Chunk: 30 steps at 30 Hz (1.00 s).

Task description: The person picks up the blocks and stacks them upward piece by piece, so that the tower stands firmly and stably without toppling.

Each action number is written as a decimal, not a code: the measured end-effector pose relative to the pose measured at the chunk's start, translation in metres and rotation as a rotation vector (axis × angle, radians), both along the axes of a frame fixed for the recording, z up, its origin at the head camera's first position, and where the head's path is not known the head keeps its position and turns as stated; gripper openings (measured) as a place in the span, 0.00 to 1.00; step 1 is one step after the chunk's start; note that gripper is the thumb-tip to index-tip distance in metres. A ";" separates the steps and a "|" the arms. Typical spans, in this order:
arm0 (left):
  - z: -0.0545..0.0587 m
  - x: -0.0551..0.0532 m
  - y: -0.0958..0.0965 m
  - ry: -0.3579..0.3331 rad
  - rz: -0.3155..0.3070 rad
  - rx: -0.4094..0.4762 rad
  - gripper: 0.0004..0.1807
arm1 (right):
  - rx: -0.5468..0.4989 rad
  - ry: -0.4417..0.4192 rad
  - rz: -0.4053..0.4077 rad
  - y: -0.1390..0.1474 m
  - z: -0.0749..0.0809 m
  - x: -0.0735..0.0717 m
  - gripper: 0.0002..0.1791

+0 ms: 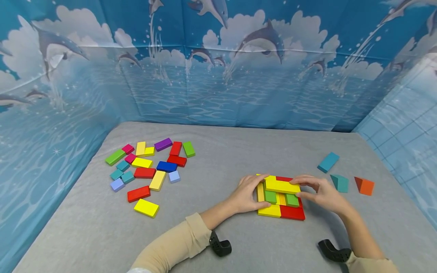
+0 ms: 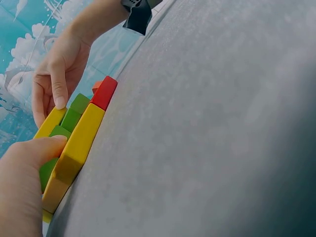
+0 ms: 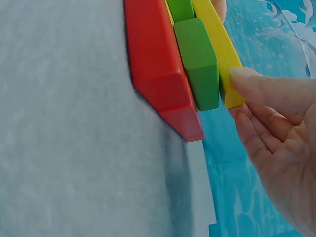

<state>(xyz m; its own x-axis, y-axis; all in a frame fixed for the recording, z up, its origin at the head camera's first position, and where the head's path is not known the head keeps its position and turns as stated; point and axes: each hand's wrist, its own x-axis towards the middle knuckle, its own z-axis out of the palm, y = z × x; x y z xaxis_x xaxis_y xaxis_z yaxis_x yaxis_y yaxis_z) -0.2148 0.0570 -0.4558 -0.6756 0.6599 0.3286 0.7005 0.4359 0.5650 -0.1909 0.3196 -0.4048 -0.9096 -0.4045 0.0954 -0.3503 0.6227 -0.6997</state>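
A low stack of flat blocks lies right of centre in the head view, with a yellow block (image 1: 269, 211) and a red block (image 1: 292, 212) along its front. Two green blocks (image 1: 270, 196) show above them. Across the back lies a long yellow block (image 1: 281, 185); my right hand (image 1: 322, 193) pinches its right end between thumb and fingers. My left hand (image 1: 244, 195) spans the stack's left side, its index finger at the back. In the left wrist view, the left thumb (image 2: 37, 148) presses against a green block (image 2: 60, 132).
Many loose coloured blocks, among them a blue block (image 1: 167, 166) and a purple block (image 1: 163, 144), are scattered on the left. Beyond the right hand lie a blue block (image 1: 328, 162), a teal triangular block (image 1: 340, 183) and an orange triangular block (image 1: 364, 186). A dolphin-print curtain (image 1: 218, 94) borders the grey tabletop.
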 end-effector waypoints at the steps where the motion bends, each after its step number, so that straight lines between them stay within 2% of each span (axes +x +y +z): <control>1: 0.000 0.000 0.000 0.009 -0.003 -0.001 0.41 | 0.003 -0.002 -0.002 0.000 0.000 0.000 0.19; 9: 0.001 0.000 0.000 0.037 -0.010 -0.007 0.37 | -0.004 0.009 0.006 -0.001 -0.002 0.000 0.21; 15: 0.000 0.000 0.000 0.036 -0.012 0.002 0.37 | -0.028 -0.022 0.089 0.003 -0.005 0.000 0.28; 19: -0.001 -0.001 0.000 0.037 -0.024 0.015 0.37 | 0.000 -0.055 0.134 0.005 -0.006 0.001 0.35; 24: -0.002 -0.001 0.000 0.046 -0.023 0.013 0.37 | 0.046 -0.079 0.126 0.004 -0.007 0.002 0.38; 30: -0.002 -0.001 0.000 0.041 -0.025 0.010 0.37 | 0.020 -0.049 0.114 0.008 -0.005 0.000 0.37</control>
